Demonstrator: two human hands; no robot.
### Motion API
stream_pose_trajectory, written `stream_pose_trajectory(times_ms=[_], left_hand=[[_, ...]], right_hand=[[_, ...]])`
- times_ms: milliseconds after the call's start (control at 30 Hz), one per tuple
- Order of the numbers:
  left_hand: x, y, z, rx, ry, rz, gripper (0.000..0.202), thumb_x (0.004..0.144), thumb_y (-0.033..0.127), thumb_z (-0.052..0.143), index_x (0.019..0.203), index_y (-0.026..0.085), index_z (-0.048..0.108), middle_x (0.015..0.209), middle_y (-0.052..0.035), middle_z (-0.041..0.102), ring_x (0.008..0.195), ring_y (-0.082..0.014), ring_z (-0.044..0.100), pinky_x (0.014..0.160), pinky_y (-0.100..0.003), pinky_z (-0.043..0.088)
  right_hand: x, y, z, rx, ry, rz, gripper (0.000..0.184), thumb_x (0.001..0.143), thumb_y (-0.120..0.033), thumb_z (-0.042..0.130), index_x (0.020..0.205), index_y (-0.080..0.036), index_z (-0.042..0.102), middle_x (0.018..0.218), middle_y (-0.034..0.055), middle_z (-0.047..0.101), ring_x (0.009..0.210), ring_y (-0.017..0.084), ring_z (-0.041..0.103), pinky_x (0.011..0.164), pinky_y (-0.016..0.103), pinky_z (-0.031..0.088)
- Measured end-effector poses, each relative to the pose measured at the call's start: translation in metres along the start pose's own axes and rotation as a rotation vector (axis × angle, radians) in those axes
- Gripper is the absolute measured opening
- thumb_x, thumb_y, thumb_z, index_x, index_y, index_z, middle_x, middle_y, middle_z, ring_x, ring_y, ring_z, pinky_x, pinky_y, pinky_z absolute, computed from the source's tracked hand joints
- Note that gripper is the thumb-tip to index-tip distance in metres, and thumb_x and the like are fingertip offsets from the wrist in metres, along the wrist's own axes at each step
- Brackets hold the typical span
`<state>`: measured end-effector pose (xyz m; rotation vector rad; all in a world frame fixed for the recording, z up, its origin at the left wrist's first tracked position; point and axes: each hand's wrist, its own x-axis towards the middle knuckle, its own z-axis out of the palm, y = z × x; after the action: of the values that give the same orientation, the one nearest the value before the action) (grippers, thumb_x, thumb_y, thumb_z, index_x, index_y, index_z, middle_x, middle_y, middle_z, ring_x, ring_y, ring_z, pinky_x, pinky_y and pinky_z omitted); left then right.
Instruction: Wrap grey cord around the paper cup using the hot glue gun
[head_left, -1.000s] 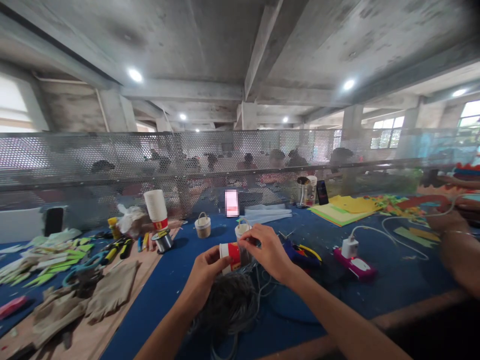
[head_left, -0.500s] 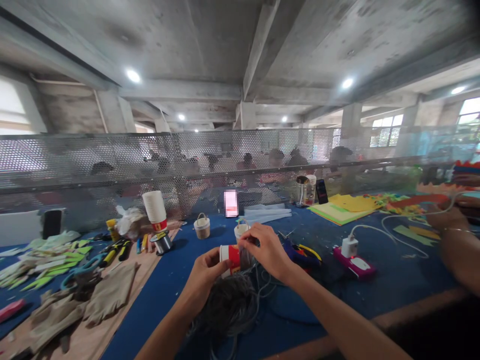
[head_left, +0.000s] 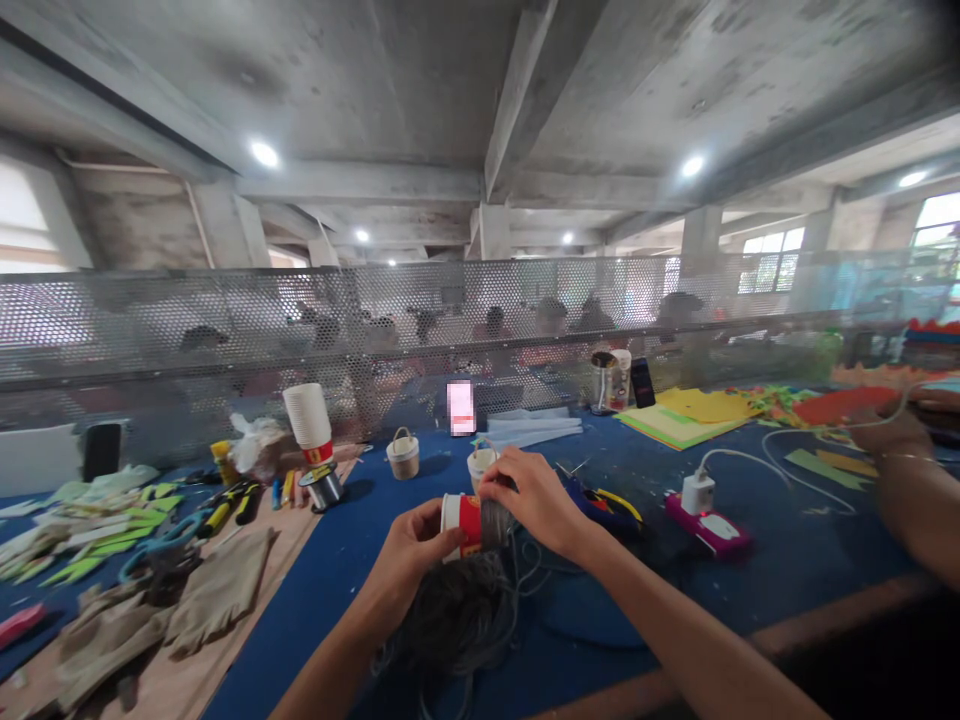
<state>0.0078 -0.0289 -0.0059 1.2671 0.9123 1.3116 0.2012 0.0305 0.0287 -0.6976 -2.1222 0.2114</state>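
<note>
Little has changed over the last second: the white-and-red paper cup (head_left: 470, 522), lying on its side, now sits slightly lower under the fingertips, and the dark grey band around its end toward three o'clock shows a touch more clearly, so the work at the cup seems to be at much the same stage. The cup is at the centre of the work, and the person's left hand (head_left: 411, 545) grasps it from nine o'clock, thumb on the near side, fingers behind, spread only as far as the cup's girth. The right hand (head_left: 540, 500) comes in from about two o'clock, thumb and forefinger drawn close together at the grey end; whether they have closed fully, or on a strand, I cannot tell. At six o'clock from the cup, just below it, lies a loose, tangled bundle of dark grey cord (head_left: 461, 605). A small white-and-beige bucket with a looped handle (head_left: 403, 457) stands at eleven o'clock, and a second small white bucket (head_left: 481, 462) at twelve, partly hidden by the right hand. At three o'clock, apart from the hands, lies a blue-and-yellow-handled tool (head_left: 611, 507).
</note>
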Motion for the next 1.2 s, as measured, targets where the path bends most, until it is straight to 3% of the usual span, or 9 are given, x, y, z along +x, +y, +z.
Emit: stream_pose_trajectory(times_ms=[700,900,1200], left_hand=[[-0.002,0.004,0.002,0.027,-0.076,0.055,0.028,0.068,0.031,0.082,0.091,0.016,0.076,0.080,-0.0066,0.074,0.071,-0.0199,0.066,0.069,-0.026,0.050],[-0.004,0.004,0.002,0.021,-0.074,0.034,0.034,0.066,0.032,0.083,0.093,0.014,0.075,0.083,-0.0075,0.074,0.074,-0.0213,0.066,0.074,-0.031,0.052],[0.000,-0.005,-0.004,0.011,-0.066,0.042,0.033,0.064,0.032,0.084,0.090,0.014,0.074,0.080,-0.0058,0.073,0.074,-0.0203,0.065,0.072,-0.029,0.051]], right_hand=[[0.005,0.009,-0.005,0.050,-0.110,0.099,0.006,0.085,-0.017,0.068,0.081,-0.020,0.071,0.085,-0.0001,0.068,0.081,0.016,0.062,0.073,0.024,0.042],[0.007,0.015,-0.003,0.125,-0.145,0.163,0.006,0.084,-0.019,0.068,0.079,-0.020,0.072,0.086,0.0008,0.069,0.081,0.016,0.062,0.073,0.024,0.043],[0.009,0.029,0.004,0.266,-0.219,0.235,0.009,0.083,-0.019,0.067,0.078,-0.017,0.074,0.084,0.0019,0.072,0.081,0.018,0.065,0.073,0.025,0.044]])
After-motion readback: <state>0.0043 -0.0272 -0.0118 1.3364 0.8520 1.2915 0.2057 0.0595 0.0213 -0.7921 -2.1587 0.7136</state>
